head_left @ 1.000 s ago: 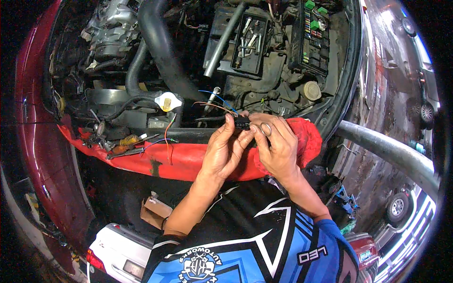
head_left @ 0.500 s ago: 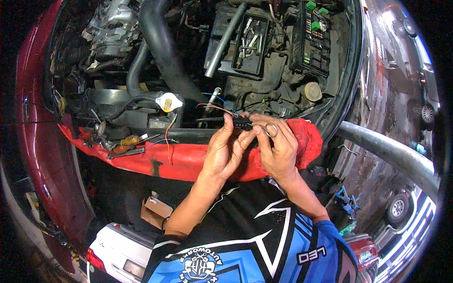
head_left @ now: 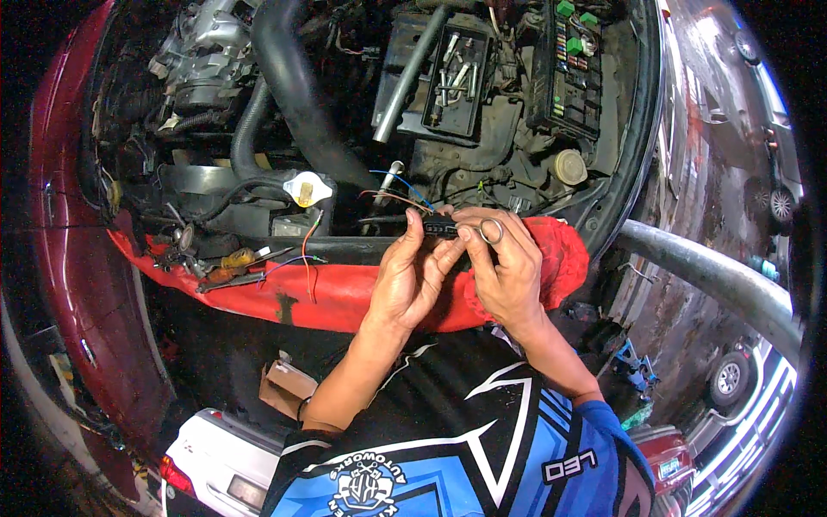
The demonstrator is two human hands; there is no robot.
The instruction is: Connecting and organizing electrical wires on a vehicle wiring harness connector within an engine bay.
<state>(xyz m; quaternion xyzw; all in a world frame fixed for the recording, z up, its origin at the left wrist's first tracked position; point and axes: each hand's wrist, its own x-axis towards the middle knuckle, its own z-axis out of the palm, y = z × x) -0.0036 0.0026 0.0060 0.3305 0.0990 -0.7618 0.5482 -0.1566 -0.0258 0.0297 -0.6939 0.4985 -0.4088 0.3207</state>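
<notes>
Pinched by left hand and right hand, the black connector looks light and stiff: hold its sides, sparing delicate wires toward ten o'clock.

What a shirt that was: black and blue, angular white stripes slashing through, round white emblem, white lettering, and a bright blue right sleeve!

**Red fabric cover with tools piled on its left end**

So it's draped along the engine bay's black front edge. Sitting right on it: an orange-handled screwdriver plus a jumble of dark metal tools. Thin orange and purple wires lie over it too, near a dark stain.
</notes>
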